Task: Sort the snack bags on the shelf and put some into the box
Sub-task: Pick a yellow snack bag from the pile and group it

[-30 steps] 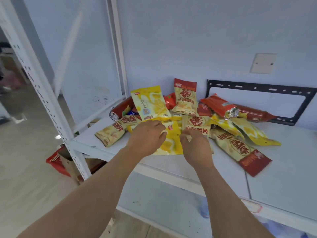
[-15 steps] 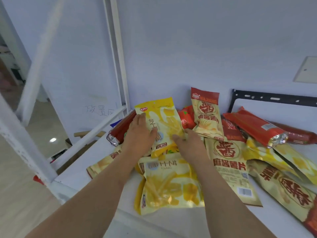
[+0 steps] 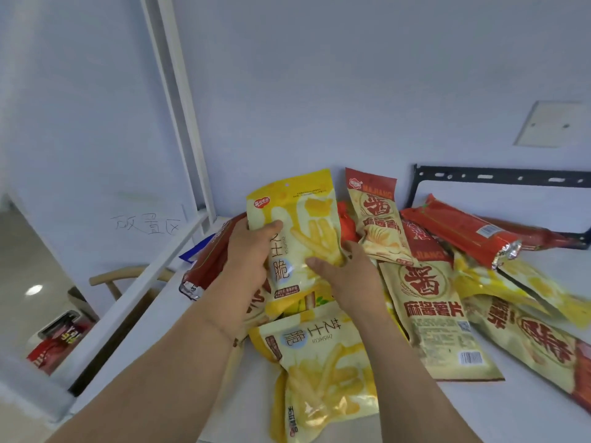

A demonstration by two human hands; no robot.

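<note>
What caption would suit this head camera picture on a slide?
Both hands, left hand and right hand, lift a yellow snack bag from the pile on the white shelf.

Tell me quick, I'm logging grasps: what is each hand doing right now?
Left hand: grips the upright yellow fries bag by its left edge, thumb across the front.
Right hand: holds the same bag's lower right side, thumb on its front.

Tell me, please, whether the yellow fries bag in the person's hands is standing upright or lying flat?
Upright: the yellow fries bag stands with its top edge up, gripped by the left hand, the right hand at its lower edge.
</note>
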